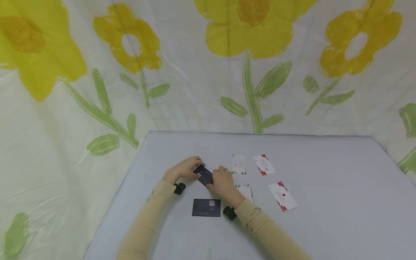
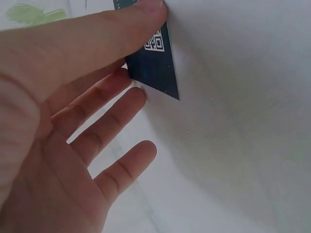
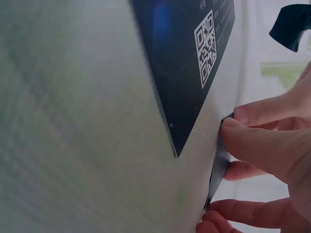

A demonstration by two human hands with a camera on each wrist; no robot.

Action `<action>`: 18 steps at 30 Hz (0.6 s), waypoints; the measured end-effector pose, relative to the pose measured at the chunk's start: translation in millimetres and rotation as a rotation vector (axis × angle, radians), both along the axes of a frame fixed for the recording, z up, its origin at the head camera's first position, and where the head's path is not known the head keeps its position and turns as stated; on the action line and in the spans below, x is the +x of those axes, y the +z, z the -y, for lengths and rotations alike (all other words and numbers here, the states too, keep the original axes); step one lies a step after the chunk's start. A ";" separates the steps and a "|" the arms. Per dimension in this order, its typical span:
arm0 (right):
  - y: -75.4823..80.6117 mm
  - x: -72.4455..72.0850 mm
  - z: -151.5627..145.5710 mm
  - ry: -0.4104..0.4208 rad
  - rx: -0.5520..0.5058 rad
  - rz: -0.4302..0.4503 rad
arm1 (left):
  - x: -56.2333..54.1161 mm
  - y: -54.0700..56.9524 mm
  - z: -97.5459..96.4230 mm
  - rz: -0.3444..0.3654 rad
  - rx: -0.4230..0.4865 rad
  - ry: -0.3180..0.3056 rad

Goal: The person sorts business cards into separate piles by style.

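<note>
A dark business card [image 1: 204,176] with a QR code is between my two hands, slanting down to the right in the head view. My left hand [image 1: 186,168] pinches its left end; in the left wrist view the thumb lies over the printed face and the other fingers are spread below. My right hand [image 1: 224,182] grips the right end, thumb and fingers at its edges. A second dark card [image 1: 206,207] lies flat nearer to me, its QR code [image 3: 206,48] plain in the right wrist view.
Right of my hands lie a white card with green leaves [image 1: 239,164], another [image 1: 245,191] partly covered by my right hand, and two white cards with red flowers [image 1: 264,165] [image 1: 282,196]. A flower-printed curtain [image 1: 195,90] hangs behind the pale table [image 1: 341,216].
</note>
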State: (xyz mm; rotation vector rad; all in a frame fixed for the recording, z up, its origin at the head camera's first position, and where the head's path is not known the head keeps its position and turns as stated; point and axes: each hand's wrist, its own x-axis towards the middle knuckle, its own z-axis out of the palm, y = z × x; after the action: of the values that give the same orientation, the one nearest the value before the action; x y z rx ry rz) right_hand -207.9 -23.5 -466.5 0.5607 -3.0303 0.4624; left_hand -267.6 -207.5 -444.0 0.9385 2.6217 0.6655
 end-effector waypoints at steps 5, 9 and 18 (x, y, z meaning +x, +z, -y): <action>1.9 0.0 0.5 0.015 -0.008 0.005 | 3.5 6.6 -5.1 0.025 -0.025 0.047; 3.6 -2.2 -0.8 0.022 -0.057 0.034 | 4.0 6.5 -5.2 0.016 -0.039 0.072; 3.1 -5.2 -4.1 0.051 -0.317 0.099 | 16.4 4.0 5.8 -0.071 0.056 0.116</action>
State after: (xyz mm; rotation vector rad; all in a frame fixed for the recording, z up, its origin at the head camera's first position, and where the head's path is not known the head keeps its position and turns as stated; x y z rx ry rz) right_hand -213.1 -19.4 -463.4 0.6102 -2.9458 0.9771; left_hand -251.2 -213.3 -439.9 0.8448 2.7506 0.7507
